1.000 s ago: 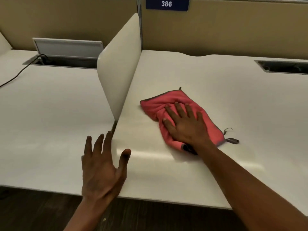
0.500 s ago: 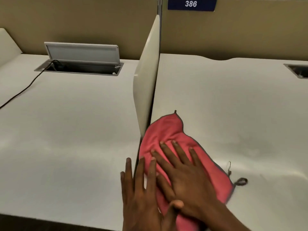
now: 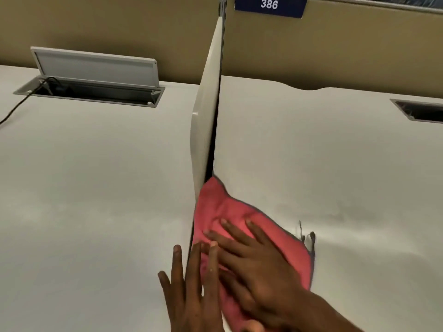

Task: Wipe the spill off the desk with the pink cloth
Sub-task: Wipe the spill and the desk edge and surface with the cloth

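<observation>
The pink cloth (image 3: 223, 207) lies flat on the white desk (image 3: 335, 168), its left edge against the foot of the upright divider panel (image 3: 206, 111). My right hand (image 3: 254, 264) presses down on the cloth with straight, spread fingers. Beside it, my left hand (image 3: 191, 293) lies flat with straight fingers across the seam between the two desks, its fingertips touching the cloth's left edge. A grey hanging loop (image 3: 310, 238) sticks out at the cloth's right corner. I can make out no spill on the desk surface.
The neighbouring white desk (image 3: 84, 188) on the left has an open cable hatch (image 3: 93, 89) with a raised lid and a black cable (image 3: 12, 111). Another cable slot (image 3: 419, 111) sits at the far right. A beige partition wall with sign 386 (image 3: 269, 4) closes the back.
The right hand slid the cloth from the middle of the desk left to the divider's foot. The left hand moved in beside it. The view shifted right and closer.
</observation>
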